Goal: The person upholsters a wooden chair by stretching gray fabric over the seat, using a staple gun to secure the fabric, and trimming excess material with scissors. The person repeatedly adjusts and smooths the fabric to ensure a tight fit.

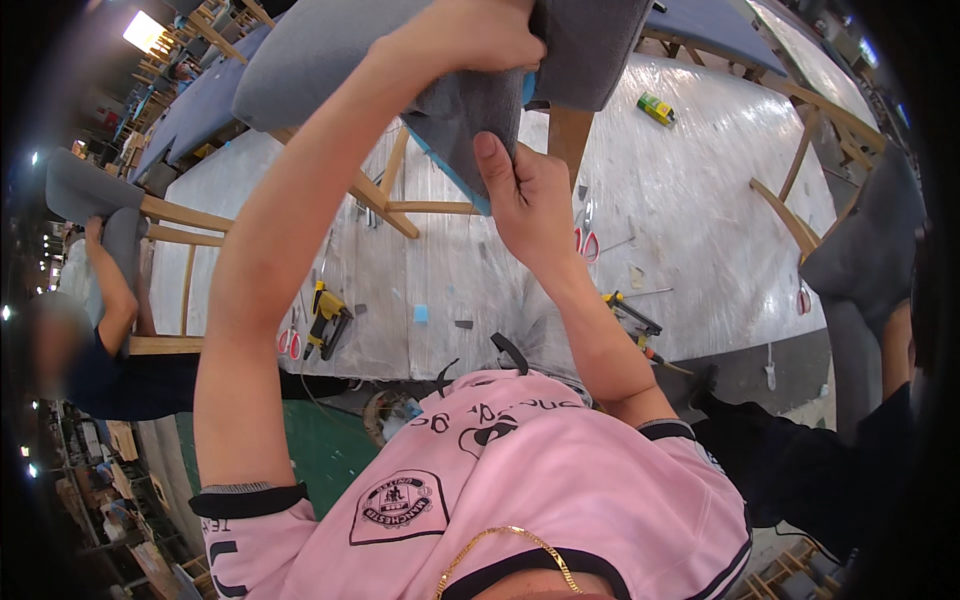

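Note:
A grey upholstered chair point(310, 65) is in front of me at the top of the view, with its wooden legs point(568, 150) on the work table. From it hangs a loose flap of grey fabric point(465, 125) with a blue edge point(455, 178) showing along its lower side. My left hand point(480, 35) is closed on the upper part of this fabric, its fingertips partly hidden. Lower down, my right hand point(532, 200) grips the flap's edge, thumb on the near face and fingers curled behind.
Plastic film covers the table point(700, 240). On it lie two yellow-and-black staple guns point(326, 318), red-handled scissors point(587, 243), a blue foam scrap point(420, 314) and a green-yellow can point(656, 108). Co-workers handle grey chairs at left point(95, 190) and right point(865, 260).

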Available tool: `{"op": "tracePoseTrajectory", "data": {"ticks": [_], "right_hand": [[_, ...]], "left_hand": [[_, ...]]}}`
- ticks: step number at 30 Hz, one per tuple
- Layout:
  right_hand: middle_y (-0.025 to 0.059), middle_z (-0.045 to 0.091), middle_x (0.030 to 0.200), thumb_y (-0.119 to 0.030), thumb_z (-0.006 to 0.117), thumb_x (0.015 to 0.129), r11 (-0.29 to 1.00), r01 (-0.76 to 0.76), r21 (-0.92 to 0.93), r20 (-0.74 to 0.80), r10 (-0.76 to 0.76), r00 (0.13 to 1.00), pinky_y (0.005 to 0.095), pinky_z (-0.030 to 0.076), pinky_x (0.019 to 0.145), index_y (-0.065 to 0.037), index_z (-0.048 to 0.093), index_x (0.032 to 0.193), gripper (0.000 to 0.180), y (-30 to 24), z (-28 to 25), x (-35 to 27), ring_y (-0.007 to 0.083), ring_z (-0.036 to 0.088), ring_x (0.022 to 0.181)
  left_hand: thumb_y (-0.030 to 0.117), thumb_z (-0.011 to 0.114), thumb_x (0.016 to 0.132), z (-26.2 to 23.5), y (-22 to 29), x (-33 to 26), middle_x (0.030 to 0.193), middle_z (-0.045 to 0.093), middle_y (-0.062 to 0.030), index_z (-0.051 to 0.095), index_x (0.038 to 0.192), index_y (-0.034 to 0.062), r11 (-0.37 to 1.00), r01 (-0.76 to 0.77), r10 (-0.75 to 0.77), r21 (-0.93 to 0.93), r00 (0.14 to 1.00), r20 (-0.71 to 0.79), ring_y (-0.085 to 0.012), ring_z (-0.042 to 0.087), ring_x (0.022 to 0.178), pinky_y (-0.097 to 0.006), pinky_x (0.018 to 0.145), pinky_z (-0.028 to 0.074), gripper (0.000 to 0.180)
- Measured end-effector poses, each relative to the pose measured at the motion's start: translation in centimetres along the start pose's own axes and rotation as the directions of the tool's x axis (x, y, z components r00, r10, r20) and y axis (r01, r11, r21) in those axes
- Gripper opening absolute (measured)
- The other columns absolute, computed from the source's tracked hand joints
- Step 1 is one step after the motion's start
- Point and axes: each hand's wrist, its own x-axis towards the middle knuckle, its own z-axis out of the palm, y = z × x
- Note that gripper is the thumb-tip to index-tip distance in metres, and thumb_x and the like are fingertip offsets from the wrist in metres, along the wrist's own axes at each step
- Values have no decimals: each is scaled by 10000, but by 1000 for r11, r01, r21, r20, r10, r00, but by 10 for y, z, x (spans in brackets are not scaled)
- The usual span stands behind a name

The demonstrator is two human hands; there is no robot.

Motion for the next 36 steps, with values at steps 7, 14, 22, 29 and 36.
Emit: {"op": "tracePoseTrajectory", "data": {"ticks": [7,14,22,29,36], "right_hand": [[98,423,520,-359,652,1038,996,-75,-38,-17,74,997,374,312,468,32,618,709,512,-2,-6,2,121,338,537],[221,456,571,-308,681,1007,995,39,89,-91,-31,995,451,337,502,32,580,683,481,15,11,2,290,302,515],[150,475,567,-342,645,1036,999,-48,10,-54,48,997,405,355,509,20,548,700,503,34,-20,-2,267,404,499],[103,431,578,-320,646,1041,1000,11,16,-55,-10,998,371,294,504,9,478,681,516,57,-41,-16,196,382,514],[-36,454,595,-407,649,1040,897,-176,406,-6,195,981,302,252,513,-13,494,663,567,32,-13,-15,76,354,583]], "left_hand": [[287,740,750,24,-14,23,1279,651,-236,611,1315,-10,965,47,-40,257,999,-35,-410,606,1223,-480,1039,488,651],[131,639,770,29,-18,-10,1317,630,-229,617,1291,-7,894,24,92,447,967,-236,-404,546,1292,-468,1089,446,540],[591,775,810,7,-44,2,1442,548,-267,494,1438,-61,851,-404,433,335,901,-15,-412,513,1356,-472,1156,388,948],[725,802,686,15,-21,-11,1526,411,-350,358,1490,-149,899,-374,410,229,902,-136,-462,406,1422,-463,1186,342,1268],[759,763,703,8,-23,-29,1518,416,-361,364,1477,-165,922,-312,356,228,916,-186,-460,412,1422,-455,1202,333,1270]]}}
